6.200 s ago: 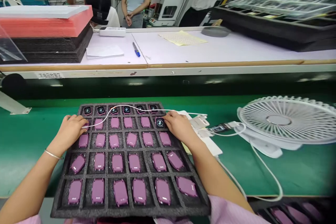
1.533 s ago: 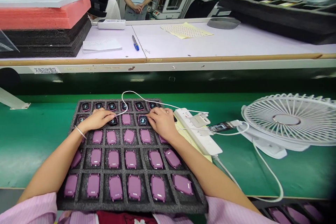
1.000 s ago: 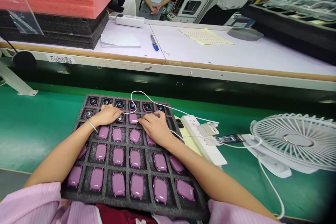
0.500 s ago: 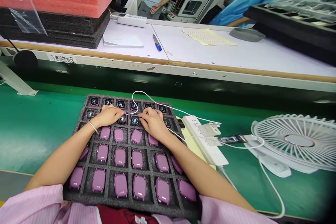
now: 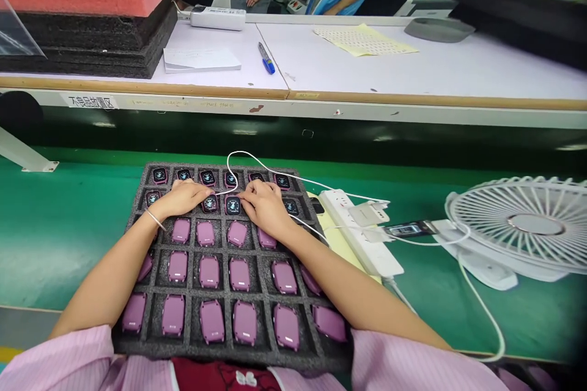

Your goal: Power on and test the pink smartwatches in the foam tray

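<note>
A black foam tray with square pockets lies in front of me, holding rows of purple smartwatches. In the two far rows the screens face up and are lit; nearer ones, such as this smartwatch, lie back up. My left hand is closed, its fingertips pinching the end of a white cable beside a lit smartwatch. My right hand has its fingers pinched at the right edge of another lit smartwatch; what they hold is hidden. A second white cable emerges from behind that hand.
A white power strip with plugged chargers stands right of the tray, near a white fan. On the raised shelf are stacked red and black foam, paper, a marker and a yellow sheet. People stand behind.
The view has shifted slightly, and people behind the shelf have moved. Both my hands keep nearly the same places over the same two smartwatches.
</note>
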The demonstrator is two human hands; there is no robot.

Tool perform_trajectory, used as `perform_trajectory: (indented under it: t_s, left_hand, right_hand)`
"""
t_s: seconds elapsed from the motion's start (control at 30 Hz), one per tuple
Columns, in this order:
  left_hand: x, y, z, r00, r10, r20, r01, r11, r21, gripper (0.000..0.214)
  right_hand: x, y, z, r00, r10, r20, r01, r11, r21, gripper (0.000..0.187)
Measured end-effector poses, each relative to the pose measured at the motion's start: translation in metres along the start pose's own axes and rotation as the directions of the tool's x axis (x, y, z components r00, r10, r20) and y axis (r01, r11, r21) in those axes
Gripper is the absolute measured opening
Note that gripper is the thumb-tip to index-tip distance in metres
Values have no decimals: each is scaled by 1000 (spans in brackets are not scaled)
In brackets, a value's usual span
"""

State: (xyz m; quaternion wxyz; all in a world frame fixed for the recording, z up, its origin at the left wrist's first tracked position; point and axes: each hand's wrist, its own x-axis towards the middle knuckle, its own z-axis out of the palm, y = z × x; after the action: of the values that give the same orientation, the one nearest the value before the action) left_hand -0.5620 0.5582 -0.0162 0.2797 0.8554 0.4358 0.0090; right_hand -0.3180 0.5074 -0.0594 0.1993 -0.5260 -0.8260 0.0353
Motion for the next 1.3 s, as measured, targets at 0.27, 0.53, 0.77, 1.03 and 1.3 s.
perform_trajectory:
  t_s: [0.27, 0.53, 0.77, 1.03, 1.3]
  left_hand:
    - [9, 0, -4, 999, -1, 46, 0, 1000, 17, 47]
    - [8, 3, -5, 999, -20, 40, 20, 1000, 1, 41]
    - [12, 10, -1, 995, -70, -75, 61, 991, -117, 31]
    - [-49, 11, -46, 799, -218, -561, -4, 930, -368, 32]
    - [-131, -18, -14, 955, -194, -223, 163, 975, -152, 25]
  right_hand:
    - [8, 8, -2, 1000, -8, 24, 9, 1000, -24, 16]
    - [0, 5, -4, 1000, -10, 9, 10, 1000, 2, 19]
    - [5, 1, -6, 999, 36, 40, -36, 999, -16, 16]
    - [3, 3, -4, 1000, 22, 20, -22, 1000, -6, 16]
    - [2, 9, 1, 999, -38, -14, 39, 999, 21, 18]
